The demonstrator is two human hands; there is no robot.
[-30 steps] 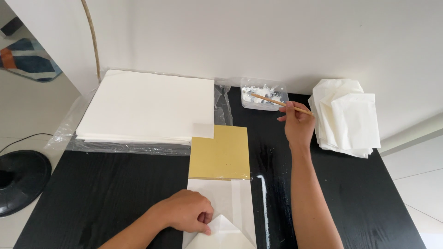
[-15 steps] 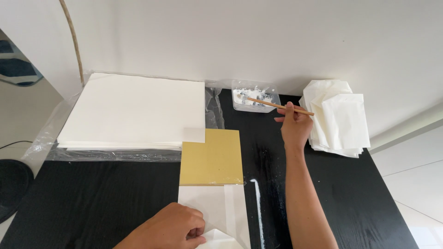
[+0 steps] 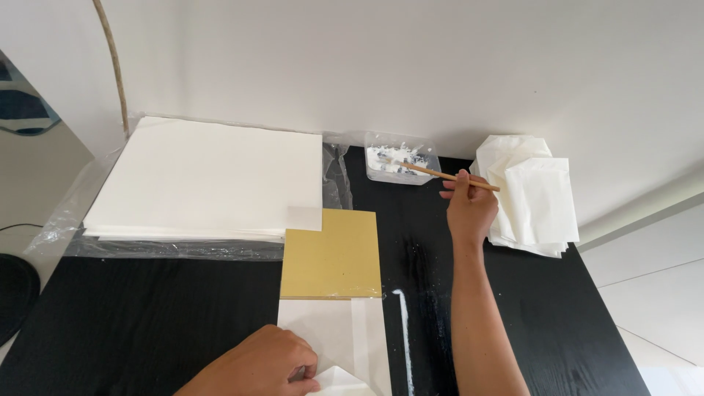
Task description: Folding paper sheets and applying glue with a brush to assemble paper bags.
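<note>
We hold a thin wooden brush (image 3: 449,175) in our right hand (image 3: 469,209), fingers pinched narrow around its handle; its tip dips into a small clear plastic tray (image 3: 402,158) of white paste at the far edge of the black tabletop (image 3: 132,323), close against the wall (image 3: 411,66). Our left hand (image 3: 258,364) presses down on a folded white paper (image 3: 346,345) at the near edge, fingers curled flat on it and closed around nothing; the paper's lower part and most of the hand's wrist are cut off by the frame.

Just beyond that paper lies a gold cardboard square (image 3: 331,253), its far corner tucked under a large stack of white sheets (image 3: 209,176) resting on clear plastic wrap (image 3: 66,220). A streak of white paste (image 3: 403,330) runs along the tabletop right of the folded paper. A pile of folded white papers (image 3: 532,194) sits just right of our right hand, near the tabletop's right edge.

Open dark tabletop stretches at the left front and at the right front. A black round object (image 3: 13,297) at far left is mostly out of view; we cannot tell what it is.
</note>
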